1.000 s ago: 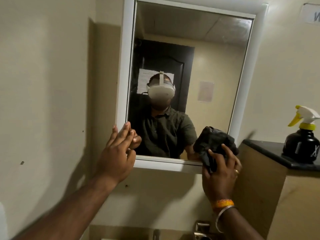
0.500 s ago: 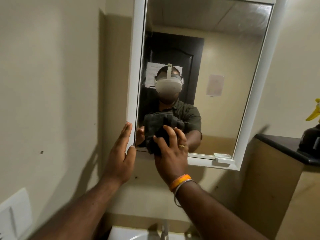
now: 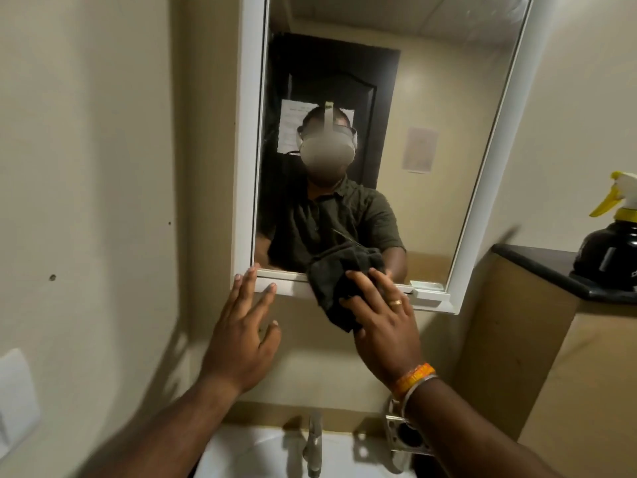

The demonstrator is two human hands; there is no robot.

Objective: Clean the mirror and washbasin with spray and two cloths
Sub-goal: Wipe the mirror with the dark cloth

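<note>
The white-framed mirror (image 3: pixel 246 132) hangs on the beige wall above the white washbasin (image 3: pixel 248 453). My right hand (image 3: pixel 386 326) presses a dark cloth (image 3: pixel 331 281) flat against the mirror's bottom frame, fingers stretched over it; part of the cloth hangs below the frame. My left hand (image 3: pixel 241 336) is spread, its fingertips touching the frame's bottom left corner. A black spray bottle (image 3: pixel 613 250) with a yellow and white trigger stands at the right edge. Only one cloth is in view.
The bottle stands on a dark ledge (image 3: pixel 537 267) topping a beige half wall to the right of the mirror. A metal tap (image 3: pixel 313 443) rises at the basin's back, with a metal holder (image 3: pixel 403 432) beside it. A white wall plate (image 3: pixel 13 401) is at far left.
My right hand swept the cloth from the mirror's lower right to lower left, then down onto the bottom frame. My left hand slid from the left edge to the bottom corner.
</note>
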